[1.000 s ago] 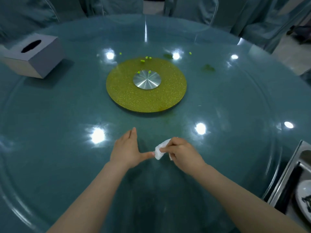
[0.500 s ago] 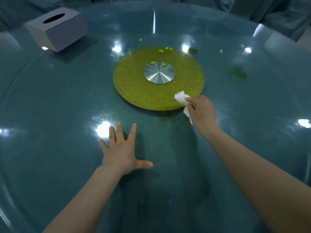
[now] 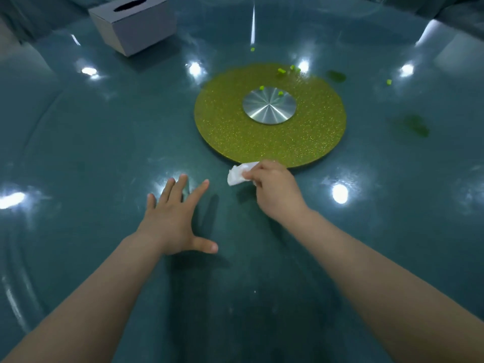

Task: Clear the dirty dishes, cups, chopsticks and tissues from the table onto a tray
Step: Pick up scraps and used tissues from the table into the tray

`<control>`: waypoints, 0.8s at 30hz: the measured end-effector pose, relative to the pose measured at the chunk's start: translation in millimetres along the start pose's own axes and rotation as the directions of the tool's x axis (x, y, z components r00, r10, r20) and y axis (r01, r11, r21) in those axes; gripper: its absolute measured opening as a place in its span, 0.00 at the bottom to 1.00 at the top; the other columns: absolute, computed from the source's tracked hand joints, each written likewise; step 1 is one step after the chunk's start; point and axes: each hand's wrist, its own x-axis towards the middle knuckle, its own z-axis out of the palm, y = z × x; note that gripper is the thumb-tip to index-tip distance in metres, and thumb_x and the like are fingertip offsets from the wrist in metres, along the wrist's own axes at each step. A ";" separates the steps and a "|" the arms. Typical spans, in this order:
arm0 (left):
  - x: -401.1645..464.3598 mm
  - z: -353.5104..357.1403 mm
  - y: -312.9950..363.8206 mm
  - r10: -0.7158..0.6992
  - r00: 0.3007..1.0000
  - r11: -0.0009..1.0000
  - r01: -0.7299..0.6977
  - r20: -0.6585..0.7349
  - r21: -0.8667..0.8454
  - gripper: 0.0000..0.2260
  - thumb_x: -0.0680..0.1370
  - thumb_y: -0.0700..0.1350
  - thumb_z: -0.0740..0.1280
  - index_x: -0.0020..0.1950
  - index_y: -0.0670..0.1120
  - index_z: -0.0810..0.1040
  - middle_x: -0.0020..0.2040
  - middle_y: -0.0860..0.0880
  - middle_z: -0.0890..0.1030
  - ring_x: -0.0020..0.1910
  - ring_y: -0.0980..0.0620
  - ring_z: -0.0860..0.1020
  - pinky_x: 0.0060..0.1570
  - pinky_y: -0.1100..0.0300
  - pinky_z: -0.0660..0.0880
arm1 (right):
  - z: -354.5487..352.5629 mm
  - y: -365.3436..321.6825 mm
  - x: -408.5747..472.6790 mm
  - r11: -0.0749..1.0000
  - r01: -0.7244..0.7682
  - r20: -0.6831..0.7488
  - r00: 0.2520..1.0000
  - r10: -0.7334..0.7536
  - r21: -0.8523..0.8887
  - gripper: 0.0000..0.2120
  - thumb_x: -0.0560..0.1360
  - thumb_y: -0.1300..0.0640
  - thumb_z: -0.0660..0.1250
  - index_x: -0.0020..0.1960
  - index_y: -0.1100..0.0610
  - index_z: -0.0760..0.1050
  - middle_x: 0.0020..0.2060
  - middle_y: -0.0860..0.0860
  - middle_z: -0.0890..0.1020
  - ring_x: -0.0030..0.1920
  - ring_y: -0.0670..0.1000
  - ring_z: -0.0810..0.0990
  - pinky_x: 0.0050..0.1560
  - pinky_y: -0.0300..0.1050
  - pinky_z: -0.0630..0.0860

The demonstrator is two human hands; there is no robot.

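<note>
Sitting at the far left edge of the glossy teal worktop [image 3: 78, 153], the grey tissue box [image 3: 133, 23] is well apart from both hands, out of the way of the wiping and clearing near the centre. Nearer the person, the left hand [image 3: 172, 218] lies flat on the glass with its fingers [image 3: 180, 184] straight and spread and the thumb out to the side; it holds nothing, and the pose reads as a brace to steady the body while the other arm reaches forward. To its right, the right hand [image 3: 275, 189] has its fingers curled and pinches a crumpled white tissue [image 3: 239, 174], which sticks out to the left of the knuckles just at the near rim of the yellow-green turntable [image 3: 235, 127]. Whether the tissue touches the glass cannot be told. Small green scraps [image 3: 281, 71] lie on the far part of the turntable and beyond it. No tray is in view, so the tissue probably has yet to be carried there.
</note>
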 end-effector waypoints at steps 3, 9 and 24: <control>2.8 -4.4 -11.1 0.019 1.000 1.000 -0.019 -0.001 0.016 0.60 0.54 0.74 0.70 0.72 0.65 0.32 0.77 0.49 0.33 0.75 0.47 0.33 0.72 0.40 0.41 | 2.2 -11.8 -9.0 0.999 0.009 0.040 0.999 -0.011 0.033 0.22 0.73 0.72 0.59 0.61 0.58 0.79 0.56 0.55 0.79 0.58 0.60 0.72 0.60 0.45 0.69; 8.1 -11.8 -27.9 0.047 0.998 0.997 -0.049 0.031 0.060 0.59 0.56 0.73 0.70 0.66 0.66 0.24 0.76 0.50 0.30 0.75 0.48 0.32 0.72 0.43 0.41 | 3.7 -38.1 -53.2 0.976 0.159 0.159 0.970 -0.182 0.146 0.22 0.71 0.74 0.61 0.58 0.57 0.81 0.51 0.53 0.81 0.53 0.57 0.74 0.53 0.43 0.70; 21.9 -24.3 -50.1 0.064 0.992 0.991 -0.076 0.108 0.108 0.58 0.56 0.73 0.70 0.60 0.70 0.21 0.74 0.51 0.27 0.74 0.48 0.30 0.72 0.42 0.40 | -13.6 14.2 13.7 0.959 -0.230 -0.172 0.964 0.202 -0.166 0.19 0.73 0.69 0.59 0.57 0.56 0.81 0.50 0.57 0.79 0.51 0.60 0.75 0.44 0.46 0.69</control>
